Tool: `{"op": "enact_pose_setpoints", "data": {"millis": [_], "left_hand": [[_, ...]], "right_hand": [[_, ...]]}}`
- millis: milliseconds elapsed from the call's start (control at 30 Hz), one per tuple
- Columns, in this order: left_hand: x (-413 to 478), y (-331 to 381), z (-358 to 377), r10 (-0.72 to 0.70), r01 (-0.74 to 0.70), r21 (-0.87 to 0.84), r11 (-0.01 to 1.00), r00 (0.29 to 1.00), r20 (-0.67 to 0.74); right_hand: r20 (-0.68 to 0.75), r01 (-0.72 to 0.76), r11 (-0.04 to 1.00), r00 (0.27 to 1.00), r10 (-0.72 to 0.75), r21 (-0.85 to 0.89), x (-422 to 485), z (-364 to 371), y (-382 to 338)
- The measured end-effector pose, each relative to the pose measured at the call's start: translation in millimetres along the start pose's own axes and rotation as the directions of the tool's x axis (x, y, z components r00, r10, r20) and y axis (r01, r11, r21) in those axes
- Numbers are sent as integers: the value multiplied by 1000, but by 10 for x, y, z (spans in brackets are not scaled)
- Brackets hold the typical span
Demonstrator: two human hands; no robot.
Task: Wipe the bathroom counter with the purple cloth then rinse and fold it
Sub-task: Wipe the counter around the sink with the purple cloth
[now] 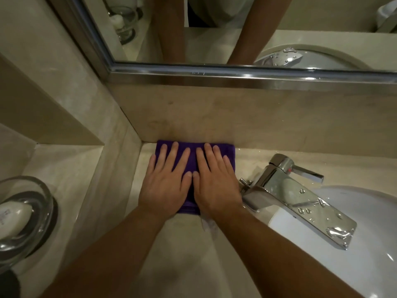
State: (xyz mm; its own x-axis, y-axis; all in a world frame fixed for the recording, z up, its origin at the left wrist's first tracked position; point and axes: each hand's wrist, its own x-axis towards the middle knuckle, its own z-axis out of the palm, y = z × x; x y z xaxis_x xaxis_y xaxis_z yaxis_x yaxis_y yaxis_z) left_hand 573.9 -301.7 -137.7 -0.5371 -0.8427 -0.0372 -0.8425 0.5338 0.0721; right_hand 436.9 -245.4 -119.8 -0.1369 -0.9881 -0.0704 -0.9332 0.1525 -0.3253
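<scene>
The purple cloth (pixel 191 154) lies folded into a flat rectangle on the beige stone counter (pixel 184 239), pushed up against the back wall left of the tap. My left hand (pixel 166 181) rests flat on its left half, fingers spread. My right hand (pixel 214 181) lies flat on its right half, thumb tips almost touching. Both palms press down; neither hand grips the cloth. Most of the cloth is hidden under my hands.
A wet chrome tap (pixel 296 198) with a lever handle stands right of the cloth, over the white basin (pixel 369 222). A glass dish with a soap bar (pixel 23 214) sits on the lower left ledge. The mirror's metal frame (pixel 236 75) runs above the backsplash.
</scene>
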Motion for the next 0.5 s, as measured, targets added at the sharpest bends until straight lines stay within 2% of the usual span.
{"op": "enact_pose_setpoints", "data": {"millis": [167, 500], "left_hand": [[-1, 17, 9, -14, 13, 48, 999, 999, 30], [-184, 142, -30, 56, -61, 53, 997, 995, 83]], "right_hand": [[50, -11, 1000, 999, 11, -6, -17, 4, 11], [136, -77, 994, 987, 87, -80, -340, -7, -30]]}}
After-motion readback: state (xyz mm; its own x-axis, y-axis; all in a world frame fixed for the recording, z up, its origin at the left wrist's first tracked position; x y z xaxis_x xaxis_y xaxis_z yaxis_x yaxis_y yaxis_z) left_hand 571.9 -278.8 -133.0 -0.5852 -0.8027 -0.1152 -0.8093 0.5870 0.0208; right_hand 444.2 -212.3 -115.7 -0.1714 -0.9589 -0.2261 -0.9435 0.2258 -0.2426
